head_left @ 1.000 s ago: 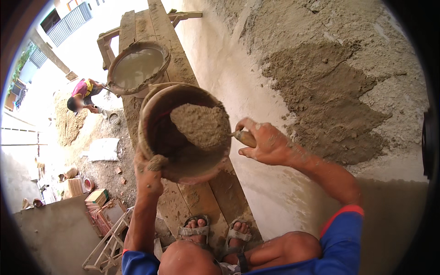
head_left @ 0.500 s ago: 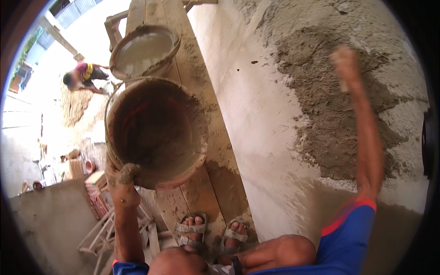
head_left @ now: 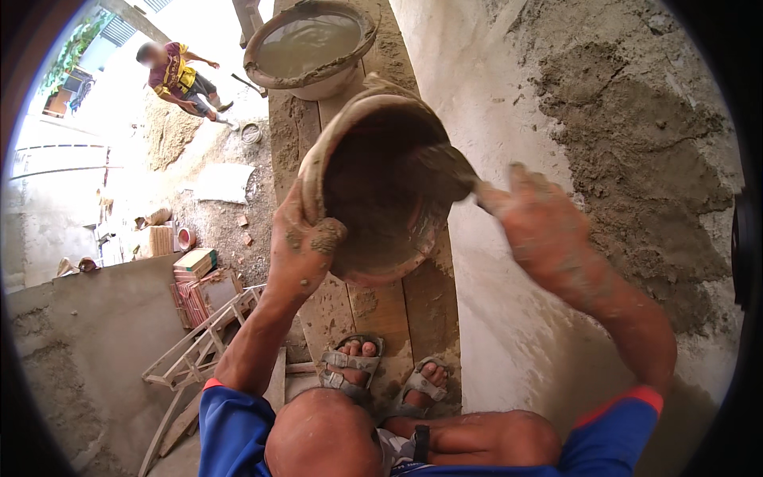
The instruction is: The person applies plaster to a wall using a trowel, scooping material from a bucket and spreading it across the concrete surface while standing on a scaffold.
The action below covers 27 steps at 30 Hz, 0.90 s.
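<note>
My left hand [head_left: 304,238] grips the near-left rim of a mortar-caked bucket [head_left: 362,187], thumb over the edge. The bucket is tilted on its side, its dark mouth facing me; how much mortar lies inside is hard to see. In my right hand [head_left: 544,226], closed round the handle, is a trowel [head_left: 447,171], its blade blurred at the bucket's right rim. To the right, a rough patch of wet mortar [head_left: 628,151] covers part of the pale wall [head_left: 509,326].
Beyond the bucket, a basin [head_left: 253,70] of cloudy water stands on the plank scaffold [head_left: 373,314] under my sandalled feet. Down to the left are a wooden frame [head_left: 203,342], stacked bricks [head_left: 195,298] and a low wall [head_left: 103,318]. Another person [head_left: 175,75] stands below near a sand pile [head_left: 171,131].
My right hand has come from the mortar patch to the bucket with the trowel. My left hand has tipped the bucket. The person below has straightened up from bending.
</note>
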Each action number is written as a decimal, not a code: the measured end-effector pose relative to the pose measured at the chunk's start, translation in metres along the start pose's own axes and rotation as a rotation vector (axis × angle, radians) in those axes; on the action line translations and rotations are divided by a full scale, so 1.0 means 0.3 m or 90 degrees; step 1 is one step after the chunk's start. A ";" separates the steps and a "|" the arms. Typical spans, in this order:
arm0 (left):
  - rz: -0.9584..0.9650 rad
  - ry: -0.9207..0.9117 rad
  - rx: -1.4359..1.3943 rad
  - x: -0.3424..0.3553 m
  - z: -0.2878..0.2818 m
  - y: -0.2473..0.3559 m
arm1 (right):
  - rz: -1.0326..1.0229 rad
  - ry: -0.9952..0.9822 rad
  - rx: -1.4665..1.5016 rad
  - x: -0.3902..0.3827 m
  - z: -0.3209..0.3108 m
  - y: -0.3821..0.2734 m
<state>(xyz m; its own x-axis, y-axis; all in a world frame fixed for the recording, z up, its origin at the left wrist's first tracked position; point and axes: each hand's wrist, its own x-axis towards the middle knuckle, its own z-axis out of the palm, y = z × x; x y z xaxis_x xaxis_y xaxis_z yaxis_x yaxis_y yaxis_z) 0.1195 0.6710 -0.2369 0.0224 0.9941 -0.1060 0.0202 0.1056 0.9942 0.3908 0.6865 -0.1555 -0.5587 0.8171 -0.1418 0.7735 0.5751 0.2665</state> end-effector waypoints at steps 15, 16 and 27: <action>0.130 -0.074 0.165 0.031 0.041 0.059 | 0.024 -0.064 0.595 0.024 0.378 -0.152; 0.109 -0.076 0.132 0.026 0.028 0.047 | 0.022 -0.060 0.598 0.027 0.374 -0.166; 0.053 -0.060 -0.070 0.051 0.035 0.050 | 0.121 -0.097 0.455 0.026 0.286 -0.115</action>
<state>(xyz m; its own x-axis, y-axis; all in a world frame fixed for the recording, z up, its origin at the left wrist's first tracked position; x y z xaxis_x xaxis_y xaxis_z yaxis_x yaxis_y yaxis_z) 0.1307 0.6876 -0.2237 0.1134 0.9934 -0.0196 -0.0946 0.0304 0.9951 0.3855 0.6763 -0.2478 -0.3884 0.8717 -0.2990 0.8874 0.2663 -0.3763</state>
